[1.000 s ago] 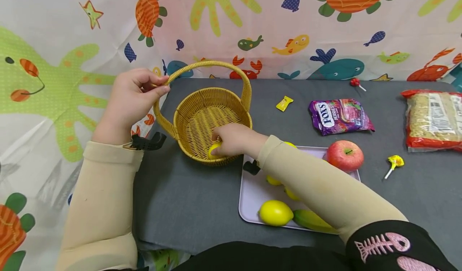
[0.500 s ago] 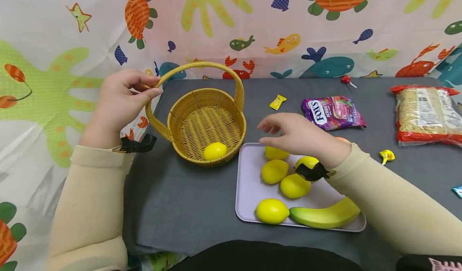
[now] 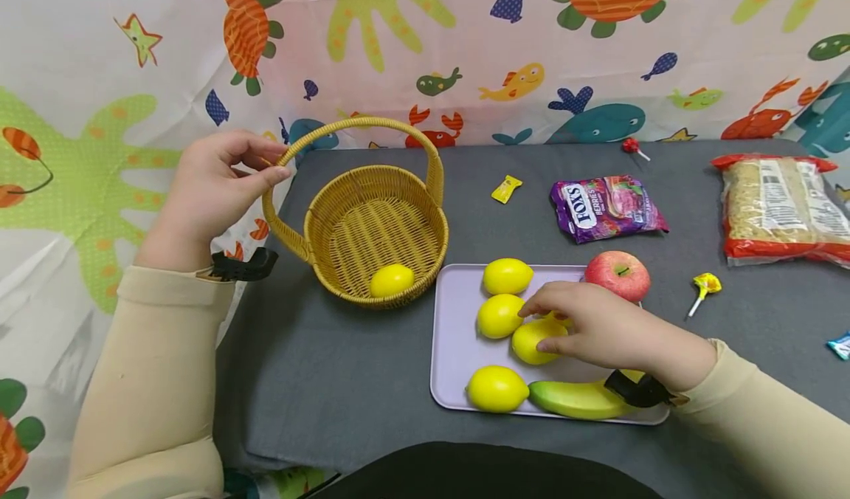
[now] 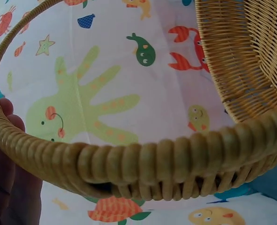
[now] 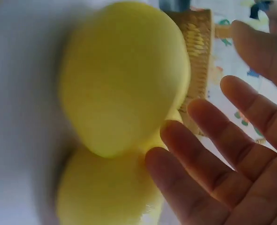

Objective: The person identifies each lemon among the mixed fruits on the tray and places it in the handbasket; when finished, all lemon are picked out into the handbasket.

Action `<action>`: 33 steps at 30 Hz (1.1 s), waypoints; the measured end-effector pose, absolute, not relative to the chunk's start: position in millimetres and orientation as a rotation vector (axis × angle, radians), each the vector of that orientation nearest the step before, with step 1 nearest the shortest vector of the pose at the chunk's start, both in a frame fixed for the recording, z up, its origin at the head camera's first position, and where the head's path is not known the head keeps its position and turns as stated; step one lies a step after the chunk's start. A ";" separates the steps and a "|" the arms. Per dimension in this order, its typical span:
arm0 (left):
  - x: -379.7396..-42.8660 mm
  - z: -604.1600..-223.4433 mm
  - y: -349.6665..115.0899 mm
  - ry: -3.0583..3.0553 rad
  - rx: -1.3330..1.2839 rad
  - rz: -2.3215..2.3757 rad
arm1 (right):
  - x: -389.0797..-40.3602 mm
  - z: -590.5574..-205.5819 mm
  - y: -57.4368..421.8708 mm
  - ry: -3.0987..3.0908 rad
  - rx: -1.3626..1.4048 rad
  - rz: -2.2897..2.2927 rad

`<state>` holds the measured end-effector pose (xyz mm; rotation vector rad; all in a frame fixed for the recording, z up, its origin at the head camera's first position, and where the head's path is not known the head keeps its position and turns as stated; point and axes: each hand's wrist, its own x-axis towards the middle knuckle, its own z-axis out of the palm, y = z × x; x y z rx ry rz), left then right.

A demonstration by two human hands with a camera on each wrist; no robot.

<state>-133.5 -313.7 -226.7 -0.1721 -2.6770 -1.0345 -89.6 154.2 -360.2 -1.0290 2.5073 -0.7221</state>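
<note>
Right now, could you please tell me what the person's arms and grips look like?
The left sleeve and right sleeve are plain beige and reach the wrists. The left grip and right grip wear no gloves. The left mount and right mount, at the wrists, are small and black. No cables show on either arm.

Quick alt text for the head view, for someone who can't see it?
A person's right hand reaches among yellow oval lemons on a pale lilac rectangular tray, with a yellow-green banana along its near edge. The left hand holds the arched handle of a round golden wicker basket containing one lemon. A purple plastic packet lies beyond the tray.
</note>
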 end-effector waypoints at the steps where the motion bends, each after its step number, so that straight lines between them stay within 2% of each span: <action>1: -133.6 -226.4 -313.9 -2.682 -0.171 -1.031 | -86.1 -363.2 154.5 2.529 -1.058 -0.694; 8: -134.9 -226.0 -316.9 -2.713 -0.160 -1.018 | -75.1 -374.9 153.6 2.572 -1.102 -0.560; 19: -136.2 -224.2 -317.9 -2.747 -0.152 -1.002 | -80.2 -377.1 151.9 2.450 -1.112 -0.601; 27: -135.2 -221.5 -318.2 -2.783 -0.142 -1.009 | -92.3 -358.0 155.3 2.368 -1.079 -0.707; 33: -139.5 -219.8 -320.0 -2.802 -0.174 -1.025 | -110.2 -332.5 140.6 2.337 -1.019 -0.888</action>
